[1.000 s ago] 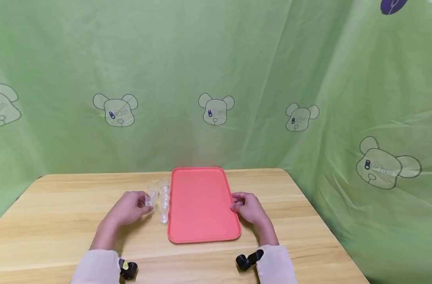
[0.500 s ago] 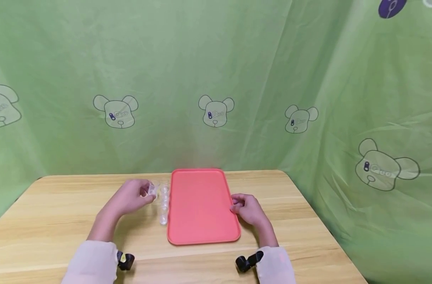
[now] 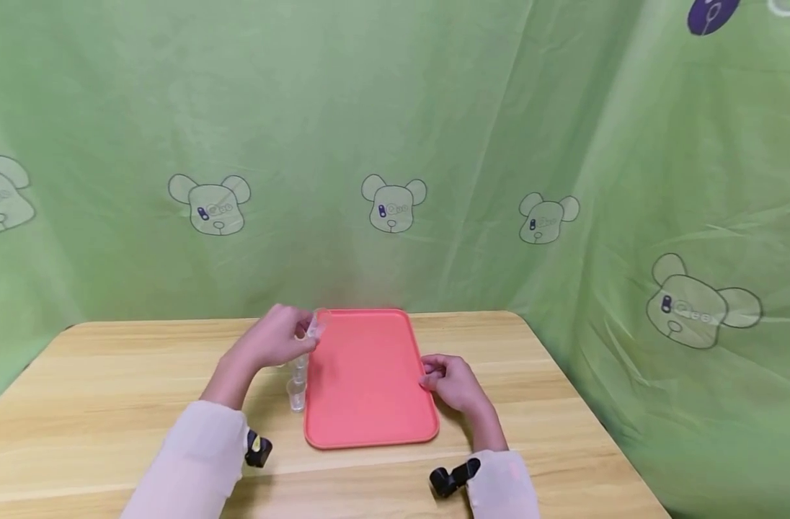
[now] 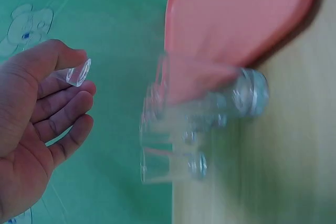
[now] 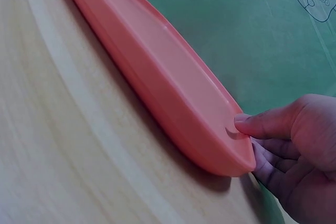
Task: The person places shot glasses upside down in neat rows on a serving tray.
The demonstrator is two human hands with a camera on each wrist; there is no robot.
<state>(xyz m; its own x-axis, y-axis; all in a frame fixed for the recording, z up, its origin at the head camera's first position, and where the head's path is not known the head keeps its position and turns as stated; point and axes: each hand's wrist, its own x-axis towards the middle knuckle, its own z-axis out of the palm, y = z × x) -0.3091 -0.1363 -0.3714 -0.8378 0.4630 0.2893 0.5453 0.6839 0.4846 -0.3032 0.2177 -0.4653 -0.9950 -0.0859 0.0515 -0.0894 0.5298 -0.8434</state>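
My left hand [image 3: 280, 337] pinches a small clear shot glass [image 3: 317, 324] between thumb and fingers, raised over the far left corner of the pink tray [image 3: 372, 389]. In the left wrist view the held glass [image 4: 79, 73] shows its thick base, most of it hidden by the fingers. Several more clear glasses [image 3: 296, 396] stand in a line along the tray's left edge, partly behind my left hand in the head view. My right hand [image 3: 456, 382] grips the tray's right rim, thumb on top and fingers along the outside, as the right wrist view shows.
The tray lies flat on a light wooden table [image 3: 538, 432]. A green curtain [image 3: 460, 130] printed with bear heads hangs behind the table and along its right side.
My left hand has picked up a glass from left of the row and carried it up and to the right, over the tray's far corner. The right hand stays on the rim.
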